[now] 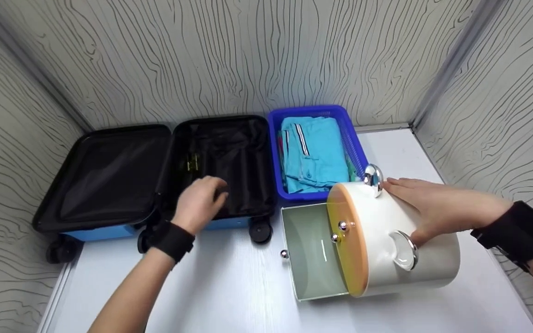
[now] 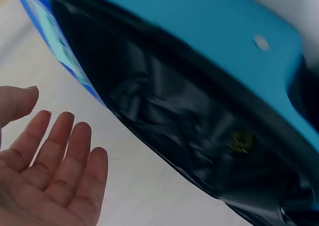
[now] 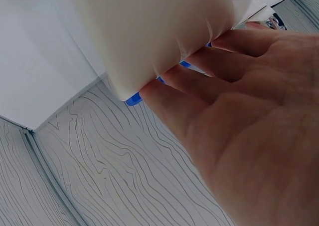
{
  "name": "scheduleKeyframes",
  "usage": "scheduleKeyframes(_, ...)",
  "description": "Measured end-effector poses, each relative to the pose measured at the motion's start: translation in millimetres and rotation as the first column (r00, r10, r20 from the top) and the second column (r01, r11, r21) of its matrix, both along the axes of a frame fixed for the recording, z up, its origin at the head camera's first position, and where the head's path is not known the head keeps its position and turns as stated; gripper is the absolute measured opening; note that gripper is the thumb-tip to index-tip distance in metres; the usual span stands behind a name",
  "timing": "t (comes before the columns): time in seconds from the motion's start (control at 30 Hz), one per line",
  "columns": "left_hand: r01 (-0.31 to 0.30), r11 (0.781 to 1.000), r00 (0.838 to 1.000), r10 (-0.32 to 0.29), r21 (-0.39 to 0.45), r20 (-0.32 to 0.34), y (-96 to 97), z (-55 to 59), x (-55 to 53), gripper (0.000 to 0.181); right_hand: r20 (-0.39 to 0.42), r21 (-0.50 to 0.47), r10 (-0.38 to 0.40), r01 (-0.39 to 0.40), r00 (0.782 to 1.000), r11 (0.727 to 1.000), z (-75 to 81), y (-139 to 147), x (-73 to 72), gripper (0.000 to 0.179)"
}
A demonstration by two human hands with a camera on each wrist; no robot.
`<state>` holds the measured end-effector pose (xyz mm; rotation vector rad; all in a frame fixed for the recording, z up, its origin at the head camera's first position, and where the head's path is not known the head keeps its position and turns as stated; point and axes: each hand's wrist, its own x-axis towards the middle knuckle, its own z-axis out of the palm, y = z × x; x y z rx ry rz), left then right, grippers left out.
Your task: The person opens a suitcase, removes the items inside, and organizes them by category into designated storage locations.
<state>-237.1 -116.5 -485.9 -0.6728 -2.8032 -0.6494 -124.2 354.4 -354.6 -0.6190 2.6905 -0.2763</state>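
My left hand (image 1: pixel 200 203) hovers over the near part of an open black-lined suitcase (image 1: pixel 229 162), fingers loosely bent and holding nothing. In the left wrist view, the same hand (image 2: pixel 55 176) shows its fingers spread beside the suitcase (image 2: pixel 149 101). On the right, my right hand (image 1: pixel 433 208) rests across the white body of a small drawer box (image 1: pixel 405 263) with a yellow-orange front. Its thumb lies by a chrome-edged handle (image 1: pixel 405 249). A grey-green drawer (image 1: pixel 312 259) is pulled out. The right wrist view has the right hand's fingers (image 3: pixel 174 104) touching the white box (image 3: pixel 149 31).
A blue basket (image 1: pixel 273 152) with folded turquoise clothes (image 1: pixel 319 148) stands between suitcase and drawer box. The suitcase's other half (image 1: pixel 114 175) lies open at left. Wood-patterned walls (image 1: pixel 248 60) enclose the white table (image 1: pixel 229 291). Black wheels (image 1: pixel 260 230) protrude at the suitcase's near side.
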Motion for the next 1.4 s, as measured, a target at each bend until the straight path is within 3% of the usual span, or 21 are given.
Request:
scheduleKeyframes(0.23, -0.084, 0.994, 0.989, 0.092, -0.074, 0.116, -15.6, -5.7, -34.8, 0.032, 0.002, 0.001, -0.001, 0.001, 1.000, 1.000, 0.4, 0.9, 1.9, 0.120)
scheduleKeyframes(0.43, -0.110, 0.971, 0.956, 0.162, -0.213, 0.243, -23.5, -9.0, -58.5, 0.042, 0.006, 0.006, -0.013, 0.013, 1.000, 1.000, 1.0, 0.6, 4.1, 0.121)
scheduleKeyframes(0.53, -0.112, 0.957, 0.919, 0.203, -0.269, 0.338, -26.8, -9.9, -65.2, 0.050, 0.007, 0.010, -0.009, 0.009, 1.000, 1.000, 0.3, -0.2, 5.5, 0.121)
scheduleKeyframes(0.67, -0.111, 0.951, 0.841, 0.245, -0.289, 0.482, -29.7, -11.1, -70.5, 0.058, 0.013, 0.008, 0.000, 0.000, 1.000, 1.000, 0.6, -1.3, 8.7, 0.122)
scheduleKeyframes(0.73, -0.107, 0.950, 0.816, 0.252, -0.292, 0.521, -30.3, -11.8, -73.4, 0.060, 0.010, 0.007, 0.006, -0.006, 1.000, 1.000, 0.7, -2.0, 10.4, 0.121)
scheduleKeyframes(0.93, -0.099, 0.953, 0.786, 0.252, -0.287, 0.565, -33.6, -15.3, -85.8, 0.064, 0.003, 0.018, 0.005, -0.005, 1.000, 1.000, 1.4, -3.5, 14.7, 0.120)
scheduleKeyframes(1.07, -0.131, 0.961, 0.754, 0.256, -0.243, 0.606, -32.7, -16.5, -91.6, 0.068, 0.007, 0.024, -0.013, 0.013, 1.000, 1.000, 3.0, -3.2, 17.7, 0.121)
scheduleKeyframes(1.3, -0.146, 0.955, 0.696, 0.284, -0.258, 0.659, -26.4, -18.6, -98.4, 0.074, 0.026, -0.001, -0.038, 0.038, 0.999, 0.999, 3.9, -3.6, 25.5, 0.123)
scheduleKeyframes(1.4, -0.147, 0.952, 0.685, 0.294, -0.269, 0.667, -25.3, -22.8, -103.8, 0.075, 0.030, -0.007, -0.041, 0.041, 0.999, 0.999, 4.5, -4.0, 27.4, 0.124)
